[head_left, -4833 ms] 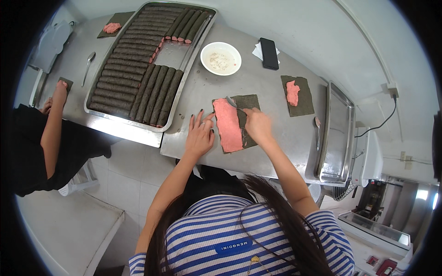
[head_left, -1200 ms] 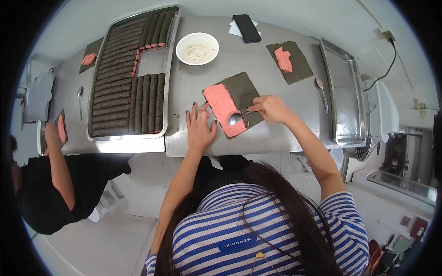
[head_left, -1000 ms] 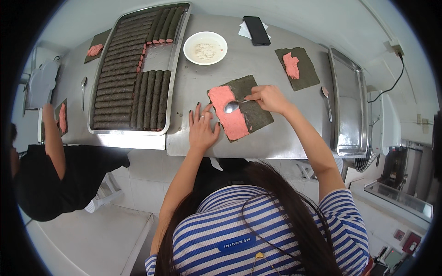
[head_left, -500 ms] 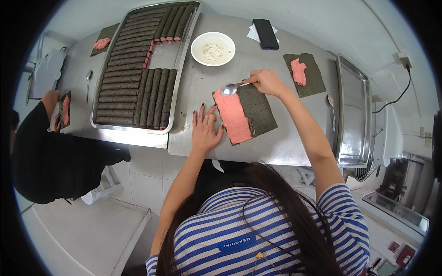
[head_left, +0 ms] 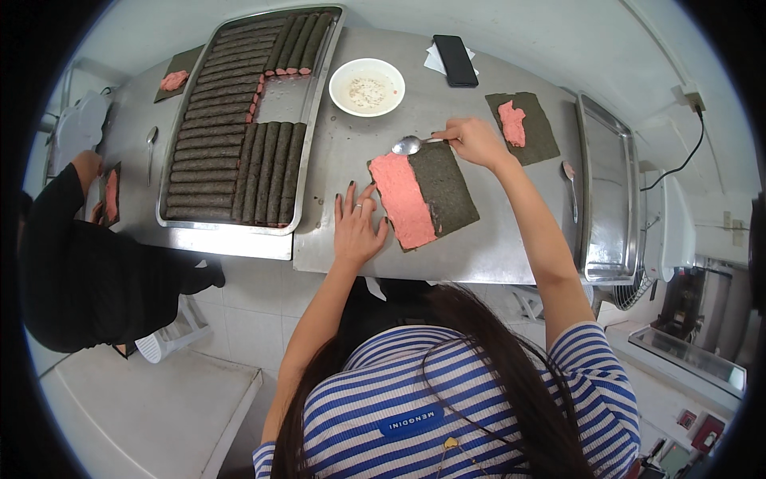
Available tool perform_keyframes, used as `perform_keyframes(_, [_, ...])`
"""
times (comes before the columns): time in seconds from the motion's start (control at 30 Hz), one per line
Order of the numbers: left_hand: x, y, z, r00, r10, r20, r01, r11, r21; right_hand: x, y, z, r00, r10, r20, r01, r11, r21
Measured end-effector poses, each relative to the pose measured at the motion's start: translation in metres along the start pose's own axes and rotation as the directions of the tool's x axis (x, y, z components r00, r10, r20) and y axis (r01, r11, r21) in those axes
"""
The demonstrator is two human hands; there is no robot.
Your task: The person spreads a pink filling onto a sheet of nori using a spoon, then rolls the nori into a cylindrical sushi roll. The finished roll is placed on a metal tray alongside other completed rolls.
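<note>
A dark seaweed sheet (head_left: 448,191) lies on the metal table in front of me, its left half coated with a smooth band of pink paste (head_left: 404,203). My right hand (head_left: 472,142) grips the handle of a metal spoon (head_left: 407,145), whose bowl sits at the far edge of the paste. Fingers spread, my left hand (head_left: 358,227) rests flat on the table and touches the sheet's left edge. Beyond the sheet stands a white bowl (head_left: 367,86) of clear liquid with pale bits in it.
At left, a large tray (head_left: 292,209) holds rows of seaweed rolls. A second seaweed sheet (head_left: 538,132) with pink paste, another spoon (head_left: 572,191) and a metal tray (head_left: 592,239) are at right. A phone (head_left: 456,61) lies far back. A co-worker (head_left: 88,271) works at far left.
My right hand has moved slightly away from me, taking the spoon bowl from on the paste to its far edge. My left hand stays in place.
</note>
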State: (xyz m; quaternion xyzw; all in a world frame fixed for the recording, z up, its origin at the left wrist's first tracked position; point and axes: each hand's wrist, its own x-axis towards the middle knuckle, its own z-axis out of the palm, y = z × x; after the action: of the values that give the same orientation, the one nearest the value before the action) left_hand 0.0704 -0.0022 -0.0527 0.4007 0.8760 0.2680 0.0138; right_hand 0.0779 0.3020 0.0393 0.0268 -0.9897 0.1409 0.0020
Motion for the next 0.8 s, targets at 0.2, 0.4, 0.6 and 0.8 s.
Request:
perform_keyframes(0.2, [0.001, 0.0, 0.0, 1.0, 0.005, 0.007, -0.005, 1.0, -0.003, -0.012, -0.007, 0.01, 0.993, 0.112, 0.036, -0.111, 0.994, -0.01])
perform_keyframes(0.4, [0.0, 0.0, -0.001, 1.0, 0.007, -0.003, -0.007, 1.0, -0.024, -0.013, -0.013, 0.015, 0.988, 0.153, 0.015, -0.153, 0.988, 0.006])
perform_keyframes(0.6, [0.0, 0.0, -0.001, 1.0, 0.004, 0.005, -0.004, 1.0, -0.021, -0.011, -0.052, 0.025, 0.998, 0.063, -0.001, -0.063, 0.997, 0.041])
perform_keyframes(0.8, [0.001, 0.0, -0.001, 1.0, 0.008, 0.002, -0.008, 1.0, -0.014, -0.002, -0.049, 0.014, 0.998, 0.051, -0.025, -0.049, 0.994, 0.096])
